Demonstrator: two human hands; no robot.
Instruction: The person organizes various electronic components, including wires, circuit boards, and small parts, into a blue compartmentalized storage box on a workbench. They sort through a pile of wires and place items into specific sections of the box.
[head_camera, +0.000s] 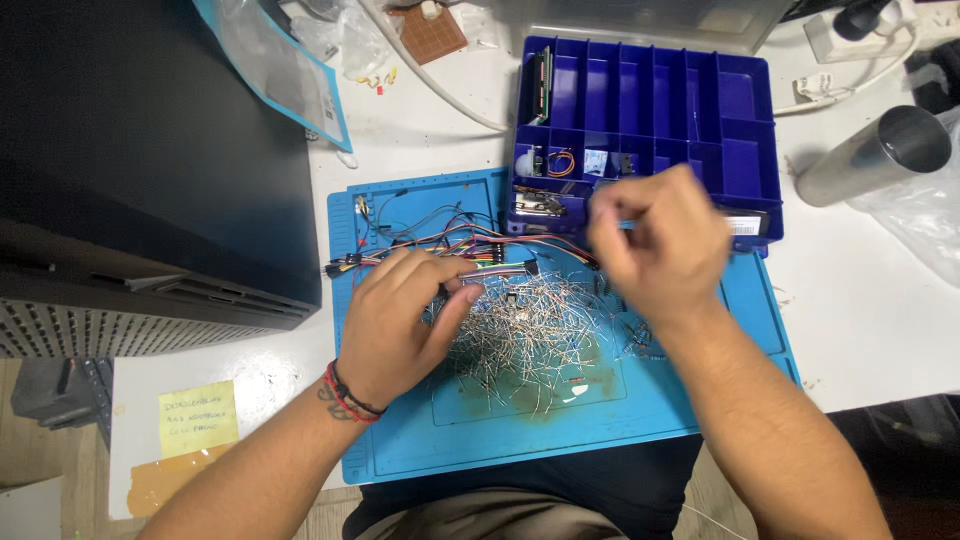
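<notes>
— Where were the hands when you looked over?

— Both over the blue work mat (700, 410). The left hand (395, 325) rested on a heap of loose metal component leads (530, 335) in the middle of the mat, its fingers curled together around a few of them and a bundle of coloured jumper wires (450, 245) lying just beyond. The right hand (660, 240) hovered higher, at the mat's far edge, fingers pinched together; it was blurred, so I could not tell whether anything sat between them.

— And around them?

— A dark blue compartment box (740, 110) stood just beyond the right hand, small parts in its left cells. To the far left a clear bag with a light blue card label (300, 75) leaned on a black case (140, 150). A yellow sticky note (198, 418) with handwriting lay near left, and a steel tube (870, 155) lay at the right.
</notes>
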